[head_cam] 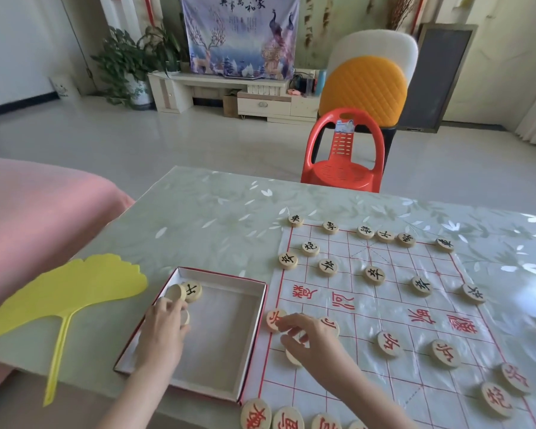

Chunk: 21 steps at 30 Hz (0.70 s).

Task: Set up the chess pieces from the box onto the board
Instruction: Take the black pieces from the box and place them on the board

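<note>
A shallow white box (229,342) with a red rim lies left of the plastic chess board (393,308). My left hand (164,328) is inside the box, fingers curled on a wooden disc (184,317). Two more discs, one face-down (175,293) and one black-lettered (193,291), lie at the box's far corner. My right hand (304,339) is at the board's left edge, pinching a wooden piece (293,356) beside a red-lettered piece (274,318). Several black pieces (373,274) fill the far half, several red ones (389,343) the near half.
A yellow leaf-shaped fan (72,292) lies left of the box on the green tablecloth (211,221). A red plastic chair (345,150) stands past the table's far edge. Pink fabric (34,212) borders the table's left side.
</note>
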### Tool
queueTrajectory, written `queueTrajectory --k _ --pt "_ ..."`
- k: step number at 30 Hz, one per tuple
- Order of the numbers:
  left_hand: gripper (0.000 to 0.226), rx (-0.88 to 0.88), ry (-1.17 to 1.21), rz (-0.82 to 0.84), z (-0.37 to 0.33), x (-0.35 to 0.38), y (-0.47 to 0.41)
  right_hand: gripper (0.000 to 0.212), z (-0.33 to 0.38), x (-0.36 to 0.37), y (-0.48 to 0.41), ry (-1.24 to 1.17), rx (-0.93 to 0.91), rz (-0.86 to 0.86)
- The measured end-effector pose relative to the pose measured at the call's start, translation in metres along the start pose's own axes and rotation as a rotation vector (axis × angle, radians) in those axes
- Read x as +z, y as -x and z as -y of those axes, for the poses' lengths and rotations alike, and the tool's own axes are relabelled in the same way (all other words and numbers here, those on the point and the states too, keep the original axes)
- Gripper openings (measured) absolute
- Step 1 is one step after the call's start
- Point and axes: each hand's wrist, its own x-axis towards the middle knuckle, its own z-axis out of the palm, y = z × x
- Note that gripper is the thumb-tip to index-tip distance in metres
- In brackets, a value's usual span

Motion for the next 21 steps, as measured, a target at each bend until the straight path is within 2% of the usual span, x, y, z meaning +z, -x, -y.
queueTrajectory --k 5,8,10,14,15,18,21 --pt "0.024 0.114 -0.024 -0.107 0.004 0.001 0.0 0.021 0.013 0.019 -0.016 -0.039 -0.048 0.03" --pt "0.023 0.123 0.147 -0.184 0.011 0.002 -0.003 0.027 0.024 0.032 -0.036 -0.041 -0.051 0.035" --pt "0.024 0.109 0.219 -0.162 0.017 0.008 -0.001 0.028 0.036 0.042 -0.051 -0.032 -0.058 0.029" --pt "0.008 0.178 0.28 -0.12 0.026 0.024 0.007 0.034 0.053 0.066 -0.086 -0.001 -0.079 0.096" --pt "0.013 0.17 0.292 -0.111 0.028 0.025 0.009 0.039 0.055 0.072 -0.095 0.024 -0.087 0.121" --pt "0.052 0.156 0.31 -0.087 0.029 0.023 0.017 0.056 0.06 0.091 -0.119 0.113 -0.154 0.213" --pt "0.052 0.162 0.329 -0.097 0.025 0.021 0.023 0.062 0.06 0.107 -0.137 0.22 -0.239 0.305"
